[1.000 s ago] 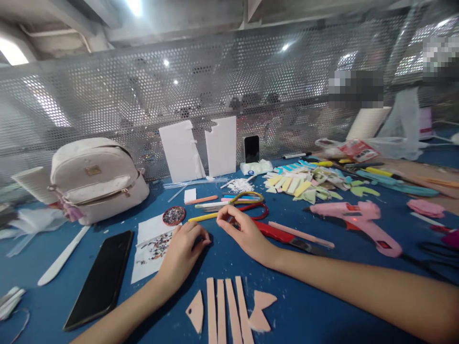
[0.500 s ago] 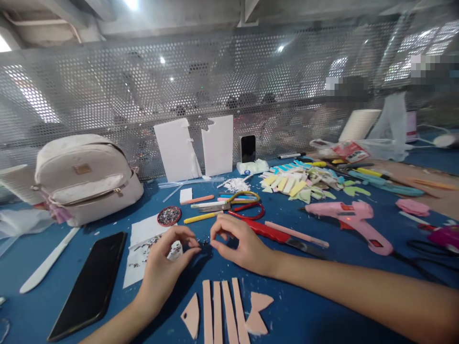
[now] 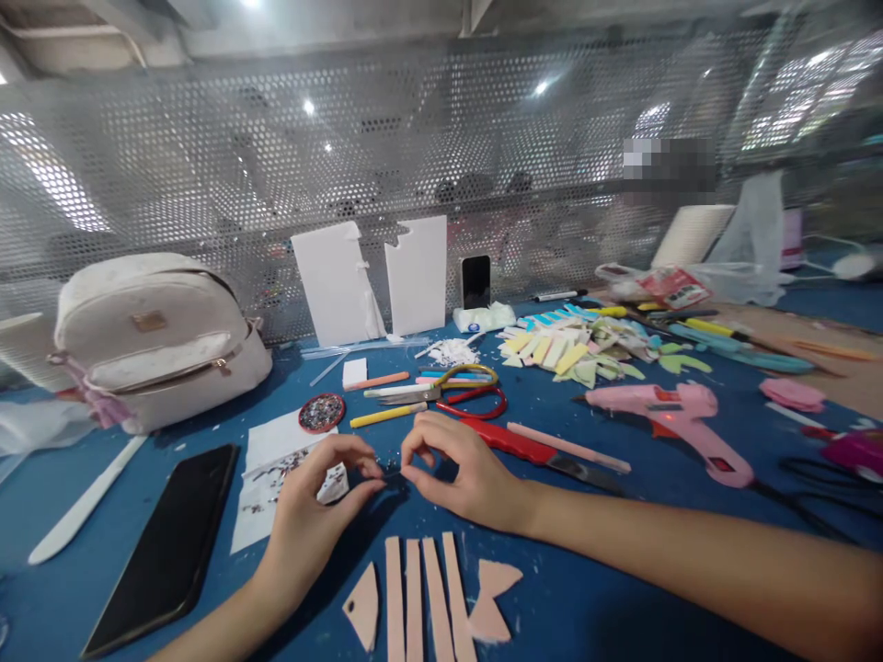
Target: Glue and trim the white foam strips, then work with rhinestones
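My left hand [image 3: 314,515] and my right hand [image 3: 455,464] meet over the blue table [image 3: 621,570], both pinched with fingertips almost touching. Between the fingertips is a small dark piece [image 3: 392,473] that I cannot make out. Just left of my left hand lies a white paper sheet [image 3: 272,469] strewn with tiny coloured sequins. A round dish of sequins [image 3: 321,413] sits beyond it. Pink foam strips and cut shapes [image 3: 428,602] lie in front of my hands.
A black phone [image 3: 166,547] lies at the left, a white backpack [image 3: 155,340] behind it. Scissors [image 3: 462,391], a red-handled knife [image 3: 544,455], a pink glue gun [image 3: 680,428] and a pile of foam scraps [image 3: 579,345] spread right. White foam boards [image 3: 372,280] lean against a perforated metal screen.
My left hand lifted from flat on the table into a pinch. My right hand drew in to meet it. The view shifted slightly right.
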{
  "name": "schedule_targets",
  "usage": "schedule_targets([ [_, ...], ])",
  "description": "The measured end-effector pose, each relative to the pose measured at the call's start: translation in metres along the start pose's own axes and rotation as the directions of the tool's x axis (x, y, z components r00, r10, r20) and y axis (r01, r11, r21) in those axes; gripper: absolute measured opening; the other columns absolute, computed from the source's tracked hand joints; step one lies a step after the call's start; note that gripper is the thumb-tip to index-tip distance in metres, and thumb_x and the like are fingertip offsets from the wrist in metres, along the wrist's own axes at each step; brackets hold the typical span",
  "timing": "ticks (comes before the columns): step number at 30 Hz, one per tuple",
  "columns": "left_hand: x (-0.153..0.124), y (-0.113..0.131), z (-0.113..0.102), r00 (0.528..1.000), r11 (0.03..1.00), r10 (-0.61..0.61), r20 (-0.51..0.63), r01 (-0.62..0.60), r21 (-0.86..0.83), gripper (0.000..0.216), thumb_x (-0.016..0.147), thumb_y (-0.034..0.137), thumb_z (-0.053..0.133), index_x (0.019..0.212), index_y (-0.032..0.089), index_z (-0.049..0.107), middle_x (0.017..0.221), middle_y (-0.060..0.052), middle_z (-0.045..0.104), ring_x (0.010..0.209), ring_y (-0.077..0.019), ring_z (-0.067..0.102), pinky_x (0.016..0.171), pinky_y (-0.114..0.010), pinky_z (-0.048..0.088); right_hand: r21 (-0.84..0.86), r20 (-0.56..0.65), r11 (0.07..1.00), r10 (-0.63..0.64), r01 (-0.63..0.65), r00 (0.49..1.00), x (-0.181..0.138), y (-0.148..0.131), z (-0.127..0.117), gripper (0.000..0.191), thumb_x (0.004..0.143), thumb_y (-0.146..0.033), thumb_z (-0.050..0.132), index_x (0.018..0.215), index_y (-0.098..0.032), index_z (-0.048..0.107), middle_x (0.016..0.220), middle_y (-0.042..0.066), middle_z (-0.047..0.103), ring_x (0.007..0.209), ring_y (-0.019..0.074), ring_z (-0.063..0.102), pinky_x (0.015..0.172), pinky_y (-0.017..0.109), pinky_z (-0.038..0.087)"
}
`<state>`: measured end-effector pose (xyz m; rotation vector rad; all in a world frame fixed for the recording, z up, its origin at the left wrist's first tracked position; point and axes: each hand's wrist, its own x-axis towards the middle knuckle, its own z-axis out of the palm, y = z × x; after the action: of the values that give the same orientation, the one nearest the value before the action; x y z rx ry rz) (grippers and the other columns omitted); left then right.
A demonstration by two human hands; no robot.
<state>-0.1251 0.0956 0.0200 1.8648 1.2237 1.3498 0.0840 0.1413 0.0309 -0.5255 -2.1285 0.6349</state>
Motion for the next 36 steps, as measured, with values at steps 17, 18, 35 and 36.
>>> schedule_targets([
  [17,0.0008,0.0006,0.0010,1.000,1.000,-0.009,0.012,0.009,0.002,0.015,0.083,0.017,0.069,0.093,0.024,0.062,0.083,0.004,0.069,0.080,-0.0132,0.064,0.077,-0.024,0.050,0.018,0.001,1.000,-0.003,0.003,1.000,-0.0005,-0.0011,-0.0005,0.006,0.089,-0.018,0.057,0.084,-0.020,0.056,0.074,-0.002,0.046,0.070,0.0143,0.048,0.068,0.028,0.039],
  [18,0.0008,0.0008,0.0009,1.000,1.000,-0.007,0.010,0.007,0.000,0.015,0.083,0.017,0.069,0.093,0.025,0.062,0.083,0.004,0.069,0.080,-0.0129,0.064,0.077,-0.023,0.050,0.018,0.002,1.000,-0.002,0.002,1.000,-0.0004,-0.0012,-0.0005,0.006,0.089,-0.018,0.057,0.084,-0.020,0.056,0.074,-0.002,0.047,0.070,0.0144,0.048,0.068,0.028,0.039],
  [35,0.0016,-0.0018,0.0005,0.999,0.999,0.045,0.009,-0.045,-0.004,0.017,0.082,0.015,0.070,0.093,0.025,0.063,0.082,0.006,0.068,0.078,-0.0098,0.064,0.076,-0.019,0.050,0.017,-0.012,0.999,-0.028,0.028,1.000,-0.0003,0.0004,0.0014,0.005,0.089,-0.016,0.058,0.084,-0.018,0.057,0.073,-0.003,0.045,0.070,0.0132,0.047,0.069,0.027,0.038],
  [36,0.0013,-0.0022,0.0004,0.999,0.999,0.045,0.011,-0.045,-0.005,0.017,0.082,0.015,0.070,0.093,0.025,0.063,0.082,0.006,0.068,0.078,-0.0097,0.064,0.076,-0.019,0.050,0.015,-0.011,0.999,-0.029,0.029,1.000,-0.0003,0.0005,0.0013,0.005,0.088,-0.016,0.058,0.084,-0.018,0.057,0.073,-0.003,0.045,0.070,0.0132,0.047,0.069,0.027,0.038],
])
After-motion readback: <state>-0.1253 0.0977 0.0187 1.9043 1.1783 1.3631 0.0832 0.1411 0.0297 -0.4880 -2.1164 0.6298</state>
